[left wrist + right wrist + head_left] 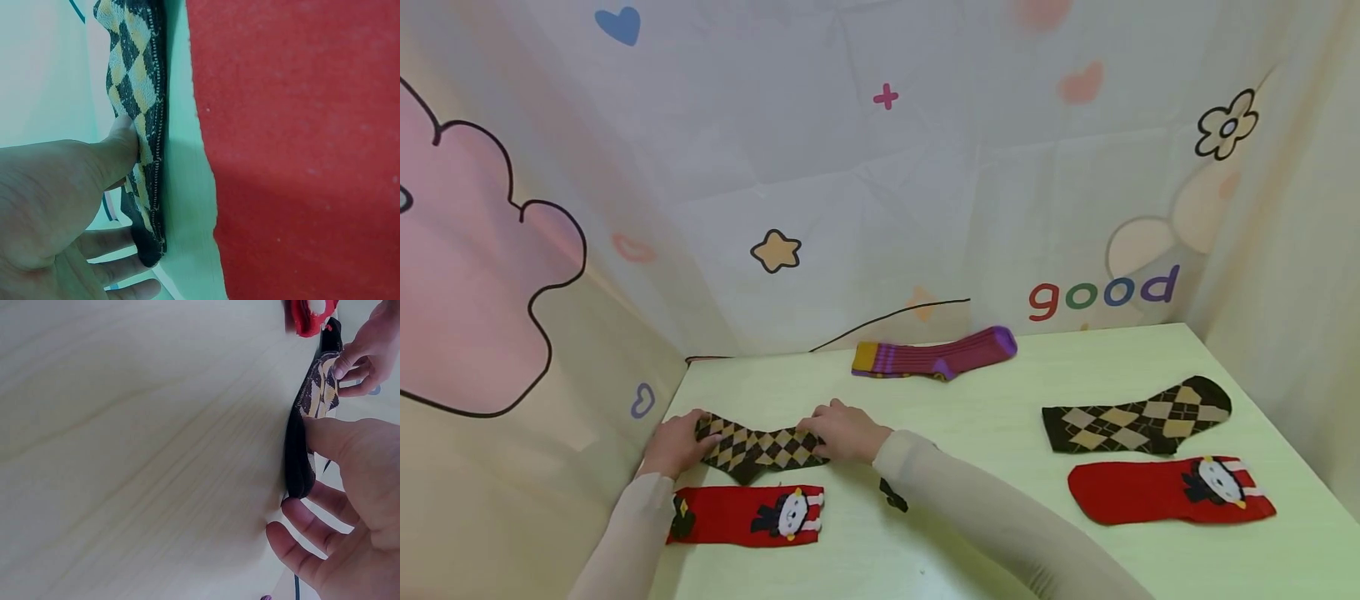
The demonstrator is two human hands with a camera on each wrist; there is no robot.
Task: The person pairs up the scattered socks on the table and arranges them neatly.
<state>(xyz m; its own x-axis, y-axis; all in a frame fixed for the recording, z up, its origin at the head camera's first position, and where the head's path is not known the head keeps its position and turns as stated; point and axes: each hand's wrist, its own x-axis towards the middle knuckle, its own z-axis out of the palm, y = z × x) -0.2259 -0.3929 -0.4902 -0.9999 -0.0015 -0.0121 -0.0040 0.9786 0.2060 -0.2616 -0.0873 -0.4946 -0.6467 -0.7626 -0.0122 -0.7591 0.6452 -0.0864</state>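
A black, brown and tan argyle sock (760,446) lies stretched across the left of the table, its dark heel towards the front. At its left end my left hand (677,443) pinches it, the thumb (122,140) on the patterned face and the other fingers beyond the edge. My right hand (847,431) holds the dark right end (299,453) between thumb and fingers. Just in front lies a red sock (730,515) with a white animal face, very close to the left wrist camera.
On the right lie a matching argyle sock (1138,417) and, before it, another red sock (1172,492). A purple and maroon sock (936,354) with a mustard cuff rests at the back edge. Printed curtains (865,183) hang behind and beside the table (985,417).
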